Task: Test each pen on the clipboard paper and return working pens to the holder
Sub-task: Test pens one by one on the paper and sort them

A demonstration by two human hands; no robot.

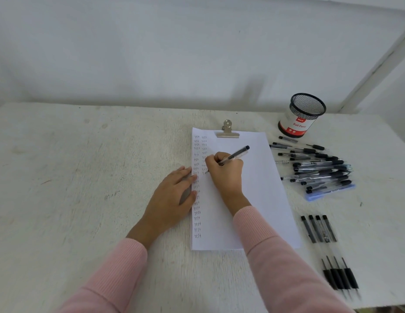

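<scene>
The right hand [224, 170], mid-frame, pinches a pen [236, 154] between thumb and curled fingers. Its tip is down on the paper [253, 188] at the foot of the second column of small written words. The left hand [174, 195] lies flat just to the left, fingers straight and together, with the fingertips pressing the sheet's left edge beside the first column. A metal clip [228, 132] holds the sheet at its top.

The pen's long axis slants from its tip at lower left to its dark end at upper right. Much along that same line, further toward the upper right of the frame, stands the mesh holder [302, 116] — well apart from the hand, past the paper's top right corner. No pens show above its rim. The right hand is clearly the nearer one; the left has the whole sheet between it and the holder. If this pen marks, I judge the right hand would carry it up and to the right, then swing it upright to drop it in.

Right of the sheet, below the holder, lies a loose pile of pens [321, 170], mostly lying left to right — the reach would pass over or just beside it. Four pens [316, 229] lie side by side at lower right on the table [84, 177]. Which group has been tested I cannot tell.
</scene>
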